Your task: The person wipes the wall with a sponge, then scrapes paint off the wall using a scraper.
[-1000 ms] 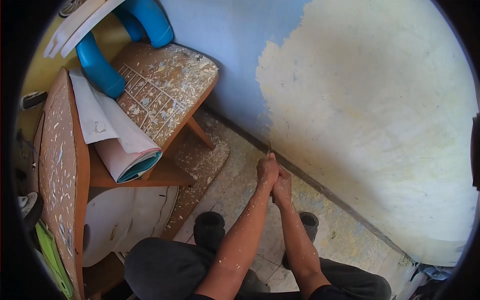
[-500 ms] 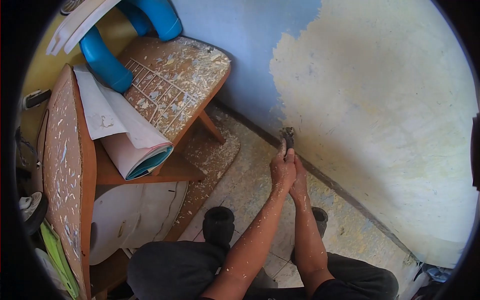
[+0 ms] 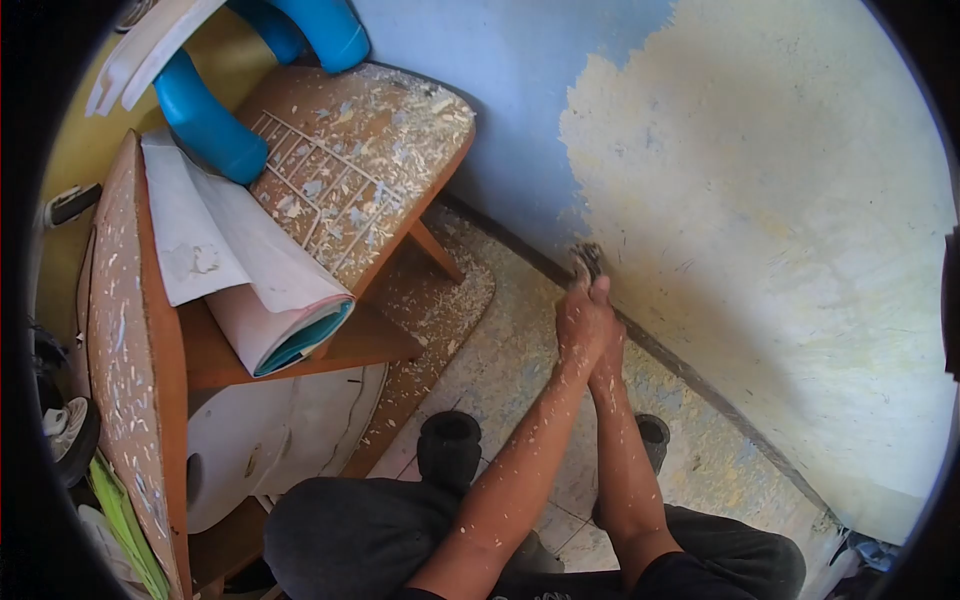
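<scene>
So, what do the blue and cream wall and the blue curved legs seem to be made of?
Blue and cream wall: probably painted plaster, mostly matt; its blue ends in a ragged edge, like flaking paint.
Blue curved legs: likely moulded plastic, slightly shiny; they look smooth, rounded, evenly coloured.

Counted: one left hand (image 3: pixel 583 325), one right hand (image 3: pixel 613 350), one tool (image 3: pixel 590 260), one wire rack (image 3: pixel 318 206), one paper roll (image 3: pixel 255 290), three blue legs (image 3: pixel 210 120).
</scene>
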`<action>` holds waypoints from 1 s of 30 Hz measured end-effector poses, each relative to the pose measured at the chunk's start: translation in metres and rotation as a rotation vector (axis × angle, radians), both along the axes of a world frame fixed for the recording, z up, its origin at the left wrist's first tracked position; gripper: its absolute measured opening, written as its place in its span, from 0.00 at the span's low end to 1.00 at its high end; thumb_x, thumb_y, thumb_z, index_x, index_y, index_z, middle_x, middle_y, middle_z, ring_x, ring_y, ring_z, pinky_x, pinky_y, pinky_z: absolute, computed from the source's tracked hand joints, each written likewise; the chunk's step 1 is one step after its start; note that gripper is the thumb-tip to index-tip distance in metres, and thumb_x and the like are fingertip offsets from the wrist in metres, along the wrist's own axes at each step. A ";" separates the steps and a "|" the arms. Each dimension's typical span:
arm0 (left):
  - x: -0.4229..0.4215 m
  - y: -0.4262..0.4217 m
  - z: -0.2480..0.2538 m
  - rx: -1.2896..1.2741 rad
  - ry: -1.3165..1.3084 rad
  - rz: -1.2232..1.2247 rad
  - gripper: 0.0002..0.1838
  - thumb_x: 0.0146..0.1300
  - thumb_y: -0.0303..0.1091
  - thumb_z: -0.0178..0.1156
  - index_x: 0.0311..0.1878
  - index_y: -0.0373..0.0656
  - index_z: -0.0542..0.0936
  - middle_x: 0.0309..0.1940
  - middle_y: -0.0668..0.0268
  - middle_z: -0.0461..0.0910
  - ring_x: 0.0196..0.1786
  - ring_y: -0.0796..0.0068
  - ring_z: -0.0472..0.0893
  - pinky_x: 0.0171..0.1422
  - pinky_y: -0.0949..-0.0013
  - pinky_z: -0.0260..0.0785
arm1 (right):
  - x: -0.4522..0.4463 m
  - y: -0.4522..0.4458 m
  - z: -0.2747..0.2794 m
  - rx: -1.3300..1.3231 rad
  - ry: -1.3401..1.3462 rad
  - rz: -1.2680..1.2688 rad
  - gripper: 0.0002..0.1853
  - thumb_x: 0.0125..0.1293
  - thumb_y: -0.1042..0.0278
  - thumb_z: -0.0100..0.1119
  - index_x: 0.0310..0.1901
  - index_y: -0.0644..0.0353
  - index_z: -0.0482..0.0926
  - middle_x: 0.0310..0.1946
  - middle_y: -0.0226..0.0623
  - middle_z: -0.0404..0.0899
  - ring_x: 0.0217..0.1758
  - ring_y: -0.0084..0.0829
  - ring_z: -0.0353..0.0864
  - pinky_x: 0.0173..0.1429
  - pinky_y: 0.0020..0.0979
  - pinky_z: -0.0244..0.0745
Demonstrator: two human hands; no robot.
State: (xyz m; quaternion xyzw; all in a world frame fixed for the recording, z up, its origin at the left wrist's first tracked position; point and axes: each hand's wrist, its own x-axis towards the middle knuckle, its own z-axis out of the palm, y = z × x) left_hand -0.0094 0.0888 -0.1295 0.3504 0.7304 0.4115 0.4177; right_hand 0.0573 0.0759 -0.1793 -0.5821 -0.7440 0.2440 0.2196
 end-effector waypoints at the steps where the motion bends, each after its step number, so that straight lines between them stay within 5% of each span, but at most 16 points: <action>1: -0.004 0.001 0.003 -0.002 -0.053 0.025 0.31 0.72 0.49 0.47 0.67 0.33 0.65 0.54 0.39 0.75 0.58 0.41 0.74 0.60 0.49 0.66 | -0.001 0.001 0.007 -0.010 -0.009 -0.002 0.27 0.64 0.63 0.56 0.63 0.64 0.66 0.42 0.60 0.78 0.38 0.57 0.81 0.41 0.45 0.74; 3: -0.011 0.005 0.005 -0.023 -0.053 0.031 0.31 0.72 0.49 0.47 0.67 0.33 0.65 0.55 0.39 0.74 0.58 0.40 0.74 0.59 0.49 0.66 | -0.009 0.007 0.019 -0.208 0.195 -0.054 0.26 0.64 0.62 0.56 0.62 0.64 0.67 0.45 0.59 0.78 0.40 0.57 0.80 0.42 0.44 0.74; 7: -0.003 -0.001 0.008 -0.019 -0.082 0.029 0.30 0.72 0.47 0.47 0.67 0.33 0.65 0.53 0.38 0.75 0.57 0.38 0.74 0.60 0.49 0.67 | -0.003 -0.005 -0.002 -0.041 0.197 -0.051 0.25 0.65 0.61 0.56 0.61 0.63 0.69 0.39 0.58 0.80 0.40 0.59 0.80 0.40 0.44 0.74; 12: 0.018 -0.009 0.007 -0.039 -0.037 -0.043 0.29 0.72 0.47 0.47 0.66 0.33 0.66 0.52 0.37 0.75 0.57 0.38 0.74 0.60 0.49 0.68 | 0.011 -0.022 -0.005 -0.200 0.310 -0.261 0.22 0.66 0.59 0.56 0.58 0.62 0.72 0.34 0.57 0.80 0.39 0.58 0.80 0.39 0.43 0.73; 16: 0.011 -0.001 0.014 -0.085 -0.024 0.002 0.29 0.73 0.47 0.47 0.66 0.32 0.66 0.53 0.36 0.75 0.57 0.37 0.74 0.58 0.49 0.69 | 0.012 -0.014 -0.001 -0.170 0.171 -0.201 0.20 0.65 0.59 0.57 0.53 0.63 0.74 0.33 0.57 0.80 0.37 0.56 0.81 0.38 0.43 0.73; 21: 0.016 -0.007 0.007 -0.096 -0.003 -0.034 0.27 0.73 0.46 0.46 0.64 0.33 0.69 0.48 0.36 0.76 0.54 0.37 0.76 0.56 0.48 0.68 | 0.015 -0.020 -0.011 -0.061 0.399 -0.122 0.16 0.64 0.59 0.59 0.46 0.63 0.76 0.32 0.56 0.80 0.37 0.56 0.81 0.39 0.44 0.72; 24: 0.022 -0.004 0.006 -0.115 0.053 -0.043 0.25 0.73 0.45 0.47 0.61 0.31 0.71 0.45 0.37 0.77 0.51 0.38 0.76 0.54 0.49 0.67 | 0.006 -0.026 -0.004 -0.179 0.452 -0.326 0.18 0.65 0.57 0.58 0.48 0.62 0.76 0.34 0.57 0.80 0.40 0.58 0.80 0.41 0.44 0.72; 27: 0.002 0.012 0.011 -0.097 0.016 -0.002 0.25 0.73 0.44 0.46 0.62 0.31 0.70 0.45 0.38 0.77 0.51 0.38 0.76 0.53 0.49 0.68 | 0.004 -0.004 0.006 -0.103 0.284 -0.129 0.20 0.66 0.54 0.55 0.53 0.60 0.75 0.36 0.57 0.80 0.41 0.58 0.79 0.43 0.44 0.72; 30: -0.004 0.007 -0.001 -0.006 -0.040 0.006 0.27 0.73 0.44 0.46 0.67 0.34 0.66 0.49 0.39 0.77 0.54 0.38 0.75 0.55 0.50 0.68 | -0.003 -0.006 0.023 -0.239 0.196 -0.188 0.23 0.67 0.51 0.53 0.58 0.57 0.72 0.40 0.57 0.80 0.44 0.59 0.78 0.45 0.46 0.72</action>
